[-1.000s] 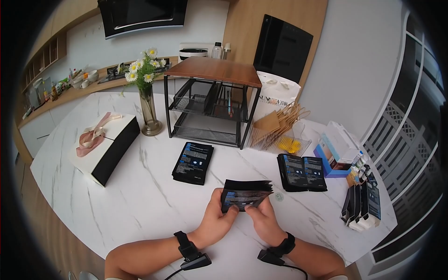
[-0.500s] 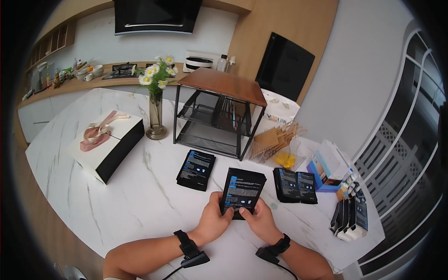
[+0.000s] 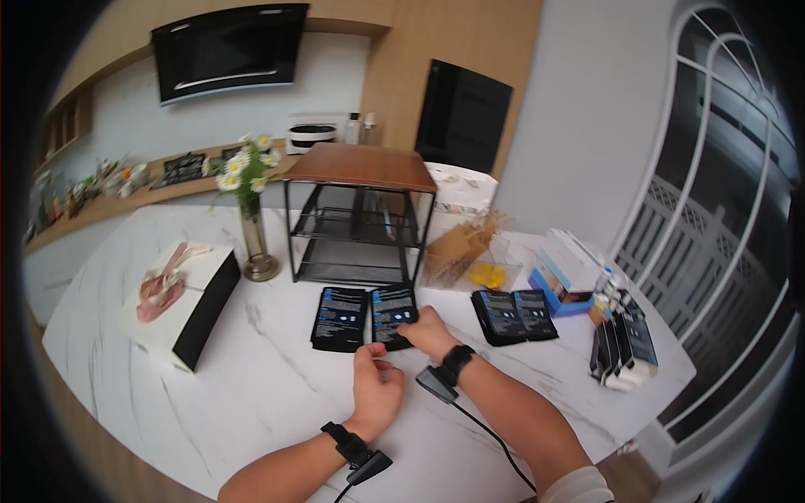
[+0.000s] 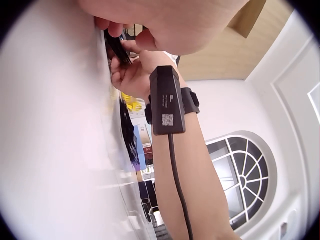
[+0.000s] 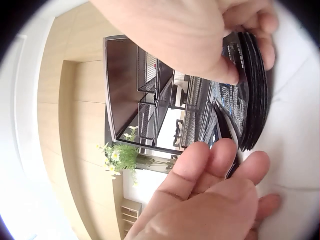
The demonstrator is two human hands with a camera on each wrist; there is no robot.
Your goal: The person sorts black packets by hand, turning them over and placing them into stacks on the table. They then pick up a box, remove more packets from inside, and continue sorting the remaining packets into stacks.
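Note:
In the head view, my right hand [image 3: 431, 334] holds the near right edge of a stack of black printed packets [image 3: 392, 305], thumb on top. Its fingers wrap the stack's side in the right wrist view, where the layered edges [image 5: 256, 95] show low over the table. Close on its left lies a second stack of similar packets [image 3: 339, 317]. My left hand [image 3: 377, 391] is just in front of the two stacks, fingers loosely bent with nothing gripped. Its fingertips [image 5: 196, 155] come right up to the stacks' near edges.
A two-part packet pile [image 3: 513, 317] lies to the right, before a blue-and-white box [image 3: 563, 272] and black cartons [image 3: 622, 352]. Behind the stacks stands a wood-topped mesh shelf [image 3: 360, 168]. A flower vase [image 3: 258, 243] and ribboned white box [image 3: 186, 306] stand left on the marble-patterned table [image 3: 277, 427].
Both hands held the packet stack upright before my body. Now the right hand has brought it forward beside the left stack, and the left hand has let go. The head view has shifted.

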